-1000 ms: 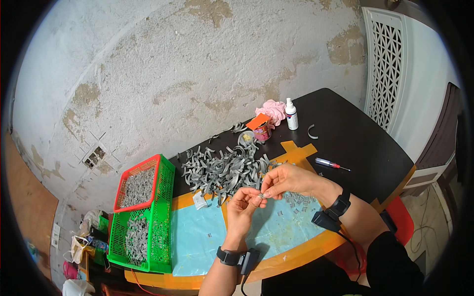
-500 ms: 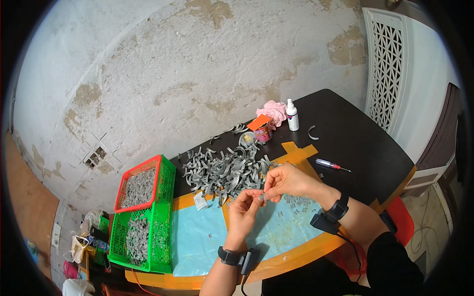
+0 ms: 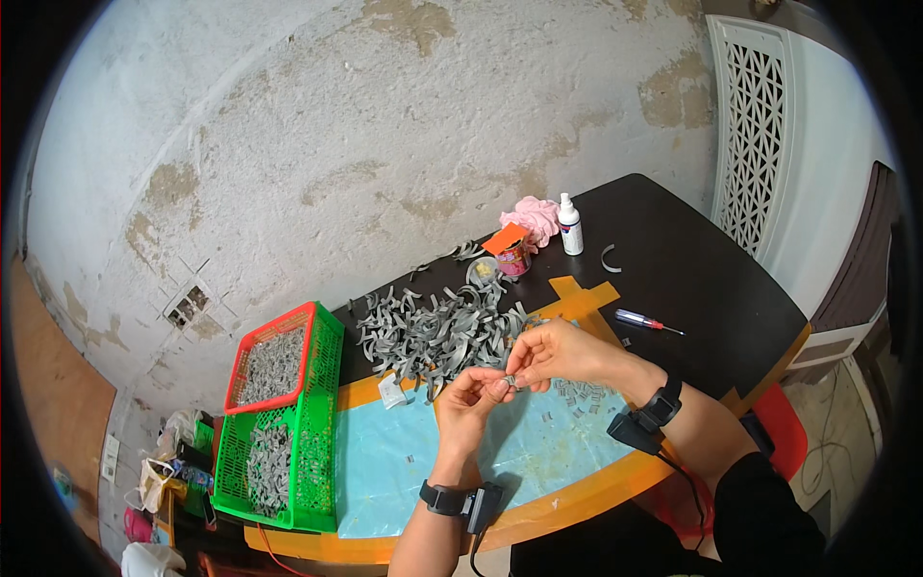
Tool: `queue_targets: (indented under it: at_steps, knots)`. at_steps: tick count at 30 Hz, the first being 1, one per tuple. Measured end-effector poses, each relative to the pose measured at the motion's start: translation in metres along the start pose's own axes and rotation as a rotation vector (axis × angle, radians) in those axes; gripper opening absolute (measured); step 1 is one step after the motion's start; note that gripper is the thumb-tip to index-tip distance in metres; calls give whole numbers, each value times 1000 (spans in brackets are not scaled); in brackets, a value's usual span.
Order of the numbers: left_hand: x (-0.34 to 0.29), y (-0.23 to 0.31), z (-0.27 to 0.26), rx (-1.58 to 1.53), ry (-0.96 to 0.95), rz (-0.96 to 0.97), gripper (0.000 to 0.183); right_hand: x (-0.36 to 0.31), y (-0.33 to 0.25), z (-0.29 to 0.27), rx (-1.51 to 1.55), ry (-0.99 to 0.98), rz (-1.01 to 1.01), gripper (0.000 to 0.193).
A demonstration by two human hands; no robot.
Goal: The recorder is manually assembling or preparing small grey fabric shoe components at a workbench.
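Over the light blue sheet (image 3: 385,481), my left hand (image 3: 468,404) and my right hand (image 3: 548,354) meet fingertip to fingertip. Both are closed in a pinch on one small grey piece (image 3: 510,382), mostly covered by the fingers. Just beyond them lies a heap of curved grey strips (image 3: 433,327). Beneath and beside my right hand, many tiny grey pieces (image 3: 580,392) are scattered on the sheet. A small white packet (image 3: 391,391) rests at the near left edge of the heap.
At the left stands a green basket (image 3: 327,423) of grey pieces, with a red-rimmed basket (image 3: 312,327) on it. Farther back are a spray bottle (image 3: 570,226), a pink cloth (image 3: 532,219) and a can (image 3: 512,260). A screwdriver (image 3: 646,321) lies right of orange tape (image 3: 580,300).
Both hands have shifted slightly left, still pinched together. The fingers have turned a little around the small grey piece.
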State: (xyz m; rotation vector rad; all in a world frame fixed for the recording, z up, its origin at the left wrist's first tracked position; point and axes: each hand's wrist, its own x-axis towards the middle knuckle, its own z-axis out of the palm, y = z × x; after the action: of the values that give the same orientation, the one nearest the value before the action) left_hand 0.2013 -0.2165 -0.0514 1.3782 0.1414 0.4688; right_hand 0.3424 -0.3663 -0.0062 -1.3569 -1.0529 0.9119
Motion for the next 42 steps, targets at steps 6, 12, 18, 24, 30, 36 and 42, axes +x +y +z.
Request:
queue_targets:
  at_steps: [6, 12, 18, 24, 30, 36, 42]
  knots:
    - [-1, 9, 8, -147, -44, -64, 7, -9, -13, -13, -132, -152, -122, 20]
    - [-1, 10, 3, -268, -81, -137, 5, -8, -11, -18, -103, -205, -187, 30]
    - [-1, 12, 6, -314, -173, -194, 5, -4, 3, -22, -45, -231, -257, 23]
    - [-3, 9, 5, -290, -134, -199, 5, -1, 4, -24, -82, -303, -220, 16]
    - [-3, 6, 6, -283, -132, -187, 7, -4, 3, -21, 11, -337, -116, 14]
    - [-4, 9, 8, -264, -125, -168, 10, -5, -1, -17, 30, -277, -16, 14]
    - [-4, 4, 8, -251, -145, -176, 10, -3, 2, -15, 106, -173, 28, 14]
